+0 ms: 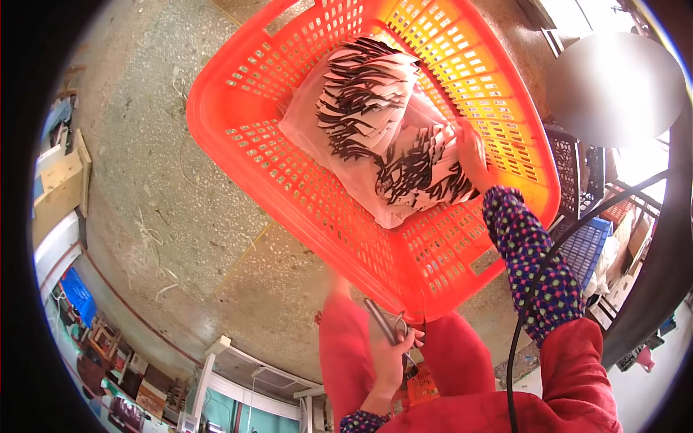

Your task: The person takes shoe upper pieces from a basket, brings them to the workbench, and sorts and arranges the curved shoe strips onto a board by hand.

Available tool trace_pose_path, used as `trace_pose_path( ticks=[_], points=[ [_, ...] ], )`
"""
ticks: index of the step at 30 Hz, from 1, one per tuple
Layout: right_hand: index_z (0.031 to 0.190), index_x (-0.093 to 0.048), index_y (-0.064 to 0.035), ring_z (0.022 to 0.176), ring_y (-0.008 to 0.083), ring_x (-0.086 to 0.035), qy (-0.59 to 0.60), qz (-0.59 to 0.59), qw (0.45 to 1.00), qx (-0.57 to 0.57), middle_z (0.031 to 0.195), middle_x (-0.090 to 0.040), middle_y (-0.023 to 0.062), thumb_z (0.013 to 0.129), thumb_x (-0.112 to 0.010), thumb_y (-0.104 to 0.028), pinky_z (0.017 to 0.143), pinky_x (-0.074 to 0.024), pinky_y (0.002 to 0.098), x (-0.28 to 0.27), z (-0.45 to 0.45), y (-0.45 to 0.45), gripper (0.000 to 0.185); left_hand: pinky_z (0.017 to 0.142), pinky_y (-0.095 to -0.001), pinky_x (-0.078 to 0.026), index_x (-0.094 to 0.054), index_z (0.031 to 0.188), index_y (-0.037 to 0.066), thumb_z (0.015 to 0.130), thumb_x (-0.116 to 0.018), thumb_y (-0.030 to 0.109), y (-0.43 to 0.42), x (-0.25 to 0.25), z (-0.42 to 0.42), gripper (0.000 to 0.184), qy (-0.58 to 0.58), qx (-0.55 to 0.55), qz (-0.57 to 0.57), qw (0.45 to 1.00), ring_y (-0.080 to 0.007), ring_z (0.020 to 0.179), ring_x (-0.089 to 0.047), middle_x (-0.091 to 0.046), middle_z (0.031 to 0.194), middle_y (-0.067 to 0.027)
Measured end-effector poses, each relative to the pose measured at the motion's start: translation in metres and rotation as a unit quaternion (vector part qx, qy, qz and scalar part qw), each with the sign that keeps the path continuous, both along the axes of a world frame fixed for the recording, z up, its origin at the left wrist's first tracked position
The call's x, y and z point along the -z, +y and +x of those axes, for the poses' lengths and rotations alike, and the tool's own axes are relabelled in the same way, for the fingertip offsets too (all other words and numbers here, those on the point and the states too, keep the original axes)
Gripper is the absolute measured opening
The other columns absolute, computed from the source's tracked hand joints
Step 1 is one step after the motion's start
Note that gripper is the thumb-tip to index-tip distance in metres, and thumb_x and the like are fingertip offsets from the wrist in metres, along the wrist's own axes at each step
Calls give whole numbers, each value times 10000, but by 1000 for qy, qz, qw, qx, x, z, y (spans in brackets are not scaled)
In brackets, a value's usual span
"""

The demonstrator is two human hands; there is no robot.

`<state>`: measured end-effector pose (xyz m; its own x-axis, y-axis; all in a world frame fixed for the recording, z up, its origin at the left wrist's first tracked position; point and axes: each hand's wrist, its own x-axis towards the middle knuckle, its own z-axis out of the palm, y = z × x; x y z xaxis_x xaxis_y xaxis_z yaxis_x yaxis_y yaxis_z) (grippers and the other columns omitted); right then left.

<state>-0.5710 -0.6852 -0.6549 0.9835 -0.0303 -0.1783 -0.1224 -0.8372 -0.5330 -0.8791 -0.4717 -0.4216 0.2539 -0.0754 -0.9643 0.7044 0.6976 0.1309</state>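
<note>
A large red-orange plastic basket [346, 249] fills the middle of the view. Inside it, on pale plastic sheeting [307, 119], lie two overlapping stacks of thin white pieces with black edges. The farther stack [364, 94] is fanned in rows; the nearer stack [422, 166] sits to its lower right. My right hand [473, 155] is closed at the right end of the nearer stack, its fingertips partly hidden and washed out by light. Low over my lap, my left hand [390, 357] is closed around silver metal thread snips [382, 321] near the basket's front rim.
A black cable [516, 346] runs past my right sleeve. At the right stand a dark crate [563, 173] and a blue crate [583, 242]. Loose strings [155, 249] lie on the speckled floor [144, 144]. Wooden furniture [61, 177] stands at the left.
</note>
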Motion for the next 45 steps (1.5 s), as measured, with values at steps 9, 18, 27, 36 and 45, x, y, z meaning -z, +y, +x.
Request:
trace_pose_path(
  ticks=[9,18,27,36,45],
  points=[
    [870,-631,36,698,231,-576,112,129,961,218,741,-613,135,730,-637,-540,595,-447,394,72,174,104,593,736,-308,-452,-403,750,61,852,-557,32,32,-3,43,186,-15,35,55,998,-186,753,-565,-600,863,-143],
    [824,-578,-9,743,149,-535,-32,418,879,227,762,-569,41,666,-679,-51,682,-421,263,31,152,120,192,753,-319,-440,-402,774,65,856,-558,48,31,0,42,177,3,32,45,998,-193,759,-561,-601,885,-153],
    [1344,-323,-40,999,171,-512,182,745,615,183,1212,-480,67,695,-558,49,822,-447,282,-138,-22,126,696,622,-288,-438,-452,1032,81,865,-514,48,33,-4,33,181,-28,-95,56,993,-149,672,-514,-519,795,-39],
    [1267,-404,-11,1059,157,-485,282,770,518,243,1086,-512,10,692,-504,60,914,-377,289,-275,-160,158,587,583,-253,-327,-550,1018,69,913,-435,411,130,-82,129,375,-216,-142,29,966,-115,552,-375,-553,812,-29],
    [1336,-344,-26,1147,185,-465,270,775,543,178,1221,-506,63,737,-486,58,961,-371,330,-333,-146,189,621,713,-344,-425,-478,1157,-3,941,-333,398,172,-162,143,478,-279,-93,164,942,-227,817,-479,-542,1014,-121]
  ],
)
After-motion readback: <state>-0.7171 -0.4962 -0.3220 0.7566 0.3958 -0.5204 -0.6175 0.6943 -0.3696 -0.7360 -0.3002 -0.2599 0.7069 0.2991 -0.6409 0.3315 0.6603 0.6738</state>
